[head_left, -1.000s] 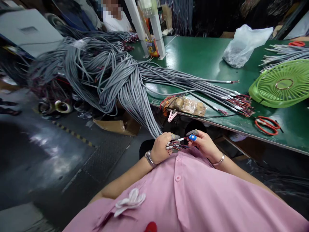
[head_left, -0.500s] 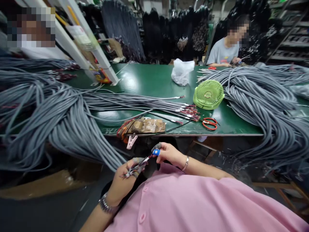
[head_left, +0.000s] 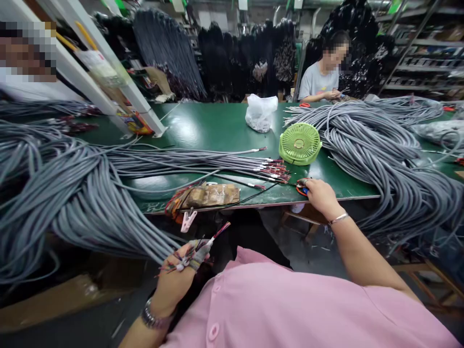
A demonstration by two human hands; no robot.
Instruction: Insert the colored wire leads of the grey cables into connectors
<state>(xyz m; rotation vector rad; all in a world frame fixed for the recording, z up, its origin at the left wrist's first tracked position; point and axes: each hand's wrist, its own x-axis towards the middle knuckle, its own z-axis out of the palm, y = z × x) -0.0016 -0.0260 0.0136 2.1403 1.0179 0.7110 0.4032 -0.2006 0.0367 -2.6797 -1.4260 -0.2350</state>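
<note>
Left grip (head_left: pixel 177 279): 1 cable bundle (head_left: pixel 145 237); right grip (head_left: pixel 321 195) touching 1 scissors (head_left: pixel 300 191).

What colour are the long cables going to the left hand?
The cables are grey, showing best in the head view.

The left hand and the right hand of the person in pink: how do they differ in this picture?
The left hand holds grey cables near their wire ends; the right hand is at a red-handled tool, grip unclear. The left hand is before the green table, the right hand over it. The left hand has a broad band at the wrist, the right hand a thin bangle. Both wear something at the wrist.
</note>
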